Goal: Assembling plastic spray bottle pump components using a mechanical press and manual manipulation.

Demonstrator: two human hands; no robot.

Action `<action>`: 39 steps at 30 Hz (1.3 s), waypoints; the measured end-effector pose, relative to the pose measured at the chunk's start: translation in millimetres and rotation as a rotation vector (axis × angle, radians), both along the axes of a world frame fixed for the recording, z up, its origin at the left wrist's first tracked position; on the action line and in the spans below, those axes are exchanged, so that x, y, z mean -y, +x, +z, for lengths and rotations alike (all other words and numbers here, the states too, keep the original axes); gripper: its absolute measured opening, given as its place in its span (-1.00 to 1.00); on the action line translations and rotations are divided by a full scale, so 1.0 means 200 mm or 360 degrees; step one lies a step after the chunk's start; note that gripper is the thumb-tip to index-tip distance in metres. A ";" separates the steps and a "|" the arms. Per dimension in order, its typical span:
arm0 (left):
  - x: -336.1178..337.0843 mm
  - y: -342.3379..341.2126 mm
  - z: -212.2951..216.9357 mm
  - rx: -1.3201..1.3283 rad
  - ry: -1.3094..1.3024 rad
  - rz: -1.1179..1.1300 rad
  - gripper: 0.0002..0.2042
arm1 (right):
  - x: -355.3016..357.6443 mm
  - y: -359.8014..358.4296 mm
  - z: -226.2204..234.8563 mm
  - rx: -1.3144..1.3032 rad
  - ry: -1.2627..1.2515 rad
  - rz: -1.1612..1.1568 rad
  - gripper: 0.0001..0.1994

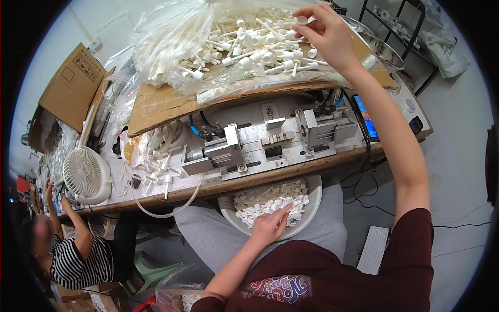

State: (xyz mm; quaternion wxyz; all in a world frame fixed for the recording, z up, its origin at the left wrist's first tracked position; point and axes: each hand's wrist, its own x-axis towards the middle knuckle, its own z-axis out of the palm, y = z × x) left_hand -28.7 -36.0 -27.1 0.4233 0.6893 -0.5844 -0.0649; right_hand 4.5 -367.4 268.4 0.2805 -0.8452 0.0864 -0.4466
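The right hand [325, 31] reaches up to the clear bag of white pump tubes [249, 44] on the cardboard, its grip closed on 1 tube [303, 21], while the left hand [269, 224] rests with loose fingers in the lap bowl [314, 193] of white caps [270, 200], both supplies flanking the metal press [270, 140] on the worktop [291, 171] for easy reach.

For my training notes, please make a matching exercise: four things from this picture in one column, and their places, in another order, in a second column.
Things:
1. white bowl
2. small fan
3. phone
4. clear bag of white parts

Places:
A. on the brown cardboard, behind the metal machine
B. at the bench's left end
C. on the person's lap, under the left hand
D. on the bench, beside the right forearm

Pairs: 1-C, 2-B, 3-D, 4-A
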 end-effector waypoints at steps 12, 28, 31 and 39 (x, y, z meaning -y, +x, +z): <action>0.12 0.20 0.89 -0.1983 -0.0487 -0.0669 -0.26 | -0.75 -0.53 -0.45 0.0115 -0.0703 0.0694 -0.62; 0.20 0.12 0.82 -0.1592 -0.0281 -0.0385 -0.53 | -0.73 -0.69 -0.56 -0.0018 0.0716 0.1088 -0.74; 0.22 0.12 0.79 -0.1121 -0.0364 -0.0197 -0.59 | -0.71 -0.67 -0.60 0.0053 0.1188 0.1262 -0.74; 0.20 0.15 0.75 -0.0858 -0.0483 0.0080 -0.64 | -0.80 -0.58 -0.63 0.0149 0.1005 0.0775 -0.69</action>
